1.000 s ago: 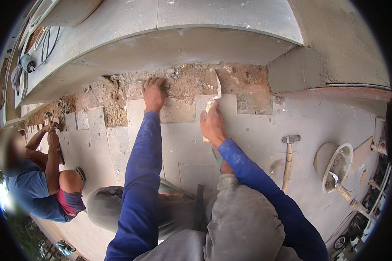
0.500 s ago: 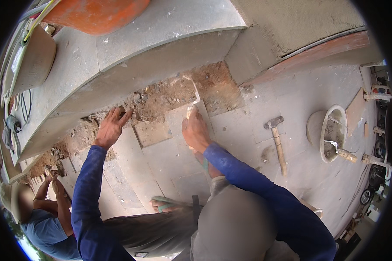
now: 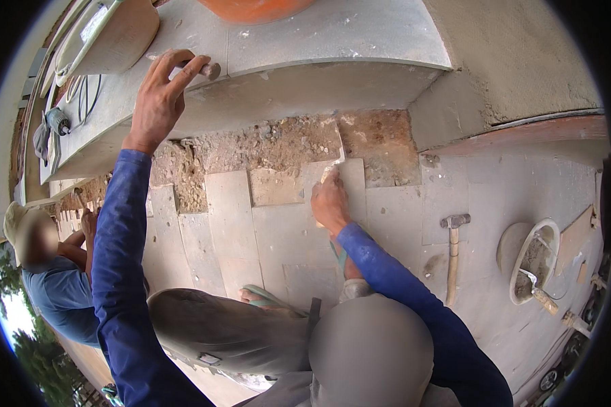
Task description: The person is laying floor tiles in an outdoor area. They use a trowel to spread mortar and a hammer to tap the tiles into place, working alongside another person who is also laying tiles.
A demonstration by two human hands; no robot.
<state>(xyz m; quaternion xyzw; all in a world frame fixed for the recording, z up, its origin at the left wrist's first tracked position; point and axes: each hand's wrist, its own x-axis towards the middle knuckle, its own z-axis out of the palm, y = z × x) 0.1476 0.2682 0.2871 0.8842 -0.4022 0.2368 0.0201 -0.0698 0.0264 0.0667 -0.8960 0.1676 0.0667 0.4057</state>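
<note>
My left hand (image 3: 160,102) is raised over the edge of the grey tiled ledge (image 3: 380,42). Its fingers are closed on a small brown stone-like lump (image 3: 211,70). Lower down, my right hand (image 3: 331,203) grips a trowel (image 3: 340,144) by its handle. The thin blade, seen almost edge-on, points away from me over a strip of bare soil and rubble (image 3: 271,139). Grey floor tiles (image 3: 278,230) border that strip on the near side, and one shallow gap (image 3: 276,186) among them shows bare earth.
A hammer (image 3: 453,261) lies on the tiles to the right. Beyond it stands a bucket (image 3: 504,247) with mortar and a second trowel (image 3: 542,298). A pale tub (image 3: 125,37), an orange basin (image 3: 258,8) and a power tool (image 3: 58,121) rest on the ledge. Another person (image 3: 61,285) works at left.
My left hand has risen from the rubble to the ledge, and a brown lump now shows in its fingers. My right hand keeps the trowel over the soil strip. The view has shifted.
</note>
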